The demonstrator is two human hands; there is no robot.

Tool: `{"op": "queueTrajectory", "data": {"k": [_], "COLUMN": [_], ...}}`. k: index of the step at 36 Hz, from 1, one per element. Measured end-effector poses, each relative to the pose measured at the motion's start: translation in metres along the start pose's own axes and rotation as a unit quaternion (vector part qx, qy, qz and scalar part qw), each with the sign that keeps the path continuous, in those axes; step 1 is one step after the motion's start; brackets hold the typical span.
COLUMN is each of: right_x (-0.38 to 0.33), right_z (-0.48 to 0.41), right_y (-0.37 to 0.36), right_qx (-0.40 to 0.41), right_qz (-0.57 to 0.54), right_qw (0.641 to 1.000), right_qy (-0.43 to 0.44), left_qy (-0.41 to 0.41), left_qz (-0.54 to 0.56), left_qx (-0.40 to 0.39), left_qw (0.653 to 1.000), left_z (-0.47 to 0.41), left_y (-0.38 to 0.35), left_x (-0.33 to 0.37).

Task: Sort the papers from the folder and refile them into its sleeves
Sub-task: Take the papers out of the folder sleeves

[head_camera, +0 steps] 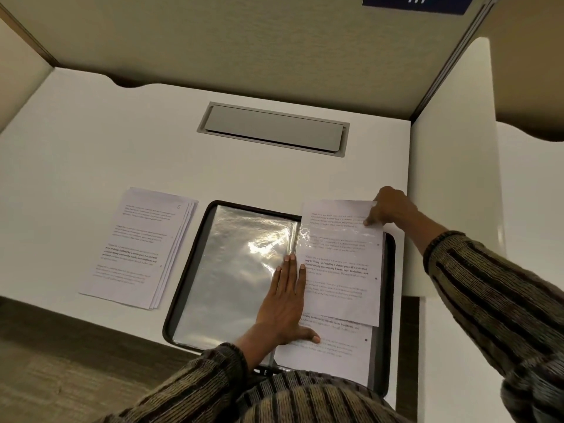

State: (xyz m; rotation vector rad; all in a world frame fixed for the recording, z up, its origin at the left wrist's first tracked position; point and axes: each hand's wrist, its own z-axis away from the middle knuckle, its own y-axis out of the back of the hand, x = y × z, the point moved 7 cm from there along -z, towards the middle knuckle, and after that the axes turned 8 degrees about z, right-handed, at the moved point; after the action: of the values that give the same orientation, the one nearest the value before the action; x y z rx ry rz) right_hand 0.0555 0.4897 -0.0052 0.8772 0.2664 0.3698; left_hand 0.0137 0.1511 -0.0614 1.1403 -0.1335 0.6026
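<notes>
Fingers of the left hand laid straight and flat, gripping nothing, pressing down along the spine of the open folder, tips right at the left edge of the printed sheet, thumb spread onto a second sheet lower down. Right hand curled at the far right corner of the printed sheet, one fingertip on top, apparently pinching that corner; digits beneath hidden. Lies over the folder's right half, slightly askew, top edge jutting past the cover onto the desk. Shows a band of plastic sheen just below the top, so seemingly partly inside a right-hand sleeve; cannot tell how far. Judged light, thin and floppy: likely to buckle if pushed from one end, to crease easily, to drag against glossy plastic. Best taken at a top corner, with a flat palm steadying the pages, much as here. Left page a clear sleeve, shiny and crinkled, probably slippery. Left of the folder, just beside it and well apart from both hands: a fanned stack of printed sheets.
</notes>
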Motion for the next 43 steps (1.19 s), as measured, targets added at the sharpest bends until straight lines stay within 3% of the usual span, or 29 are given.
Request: {"op": "queueTrajectory", "data": {"k": [7, 15, 26, 31, 34, 38, 41, 43], "right_x": [0.002, -0.004, -0.017, -0.024, -0.028, -0.039, -0.047, -0.055], "right_z": [0.003, 0.022, 0.078, 0.107, 0.121, 0.133, 0.136, 0.137], "right_y": [0.023, 0.069, 0.119, 0.126, 0.123, 0.11, 0.093, 0.079], "right_qx": [0.143, 0.269, 0.363, 0.374, 0.374, 0.347, 0.332, 0.312], "right_qz": [-0.155, -0.353, -0.474, -0.498, -0.495, -0.496, -0.501, -0.501], "right_qw": [0.977, 0.895, 0.789, 0.759, 0.757, 0.766, 0.773, 0.783], "right_qy": [0.003, 0.04, 0.147, 0.191, 0.205, 0.216, 0.201, 0.196], "left_qy": [0.005, 0.002, 0.003, 0.038, 0.083, 0.123, 0.091, 0.1], "left_qz": [0.001, -0.014, -0.001, 0.136, 0.315, 0.508, 0.619, 0.657], "left_qx": [0.002, 0.007, 0.009, 0.023, 0.113, 0.243, 0.266, 0.253], "left_qw": [1.0, 1.0, 1.0, 0.99, 0.939, 0.817, 0.734, 0.703], "left_z": [0.0, 0.0, -0.001, -0.003, 0.003, 0.016, 0.03, 0.038], "left_y": [-0.001, -0.003, -0.006, 0.011, 0.037, 0.08, 0.118, 0.135], "left_x": [0.001, 0.001, -0.002, -0.01, -0.022, -0.044, -0.056, -0.065]}}
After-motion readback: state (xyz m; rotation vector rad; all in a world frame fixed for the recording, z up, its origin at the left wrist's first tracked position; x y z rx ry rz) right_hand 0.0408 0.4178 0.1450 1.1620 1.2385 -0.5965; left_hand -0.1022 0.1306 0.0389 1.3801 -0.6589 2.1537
